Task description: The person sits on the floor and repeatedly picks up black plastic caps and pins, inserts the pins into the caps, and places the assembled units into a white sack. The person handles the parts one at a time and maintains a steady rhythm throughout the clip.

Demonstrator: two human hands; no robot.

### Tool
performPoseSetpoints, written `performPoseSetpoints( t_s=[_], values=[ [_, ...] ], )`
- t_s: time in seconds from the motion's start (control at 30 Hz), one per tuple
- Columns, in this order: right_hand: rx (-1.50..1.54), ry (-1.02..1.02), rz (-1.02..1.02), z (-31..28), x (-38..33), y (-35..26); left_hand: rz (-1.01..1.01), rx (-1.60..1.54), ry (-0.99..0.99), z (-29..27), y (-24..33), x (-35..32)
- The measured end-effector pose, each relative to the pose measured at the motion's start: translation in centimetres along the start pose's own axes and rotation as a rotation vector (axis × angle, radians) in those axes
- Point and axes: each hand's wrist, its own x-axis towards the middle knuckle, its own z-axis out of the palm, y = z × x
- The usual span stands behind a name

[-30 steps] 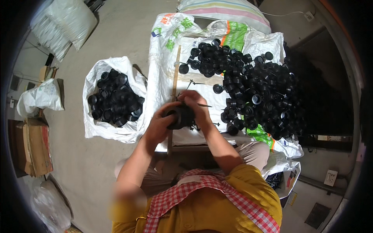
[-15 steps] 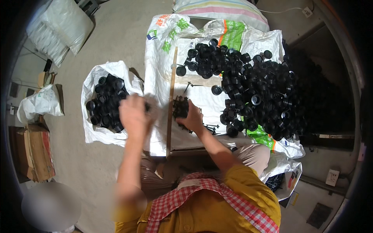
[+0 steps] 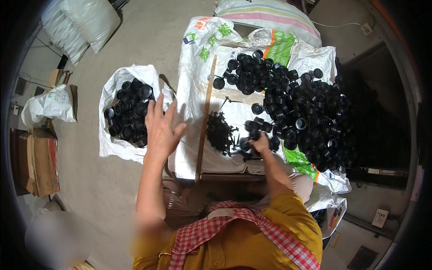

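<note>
My left hand (image 3: 163, 132) is open, fingers spread, beside the right rim of a white woven sack (image 3: 109, 146) holding round black plastic caps (image 3: 130, 108). Nothing shows in that hand. Over the white sheet, my right hand (image 3: 261, 143) closes on a few black caps (image 3: 255, 127), blurred by motion; how many it grips is hidden. They are at the near-left edge of a large heap of the same caps (image 3: 306, 112). A small pile of thin black stem-like pieces (image 3: 219, 135) lies between my hands.
A wooden strip (image 3: 206, 117) runs across the sheet (image 3: 189, 148), left of the small pile. A striped sack (image 3: 270, 20) lies at the far edge. Cardboard boxes (image 3: 42, 162) and white bags (image 3: 49, 105) stand on the floor at left.
My right hand has left the small pile of stem-like pieces and moved right to the caps. My left hand has opened wide and stays near the sack. The view has shifted slightly.
</note>
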Motion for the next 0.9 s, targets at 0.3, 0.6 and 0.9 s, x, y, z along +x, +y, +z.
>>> performPoseSetpoints(
  t_s=[0.3,0.6,0.9],
  values=[
    [0.064,0.104,-0.051,0.3,-5.7,-10.2,0.108,0.023,-0.208,2.0,-0.2,-1.1],
    [1.131,-0.29,-0.484,-8.5,-17.6,-26.6,-0.368,-1.205,-0.633,4.7,3.8,-2.5],
    [0.173,-0.08,-0.946,-9.0,-17.8,-27.4,0.14,-0.936,-0.373,5.4,1.1,-4.0]
  ],
)
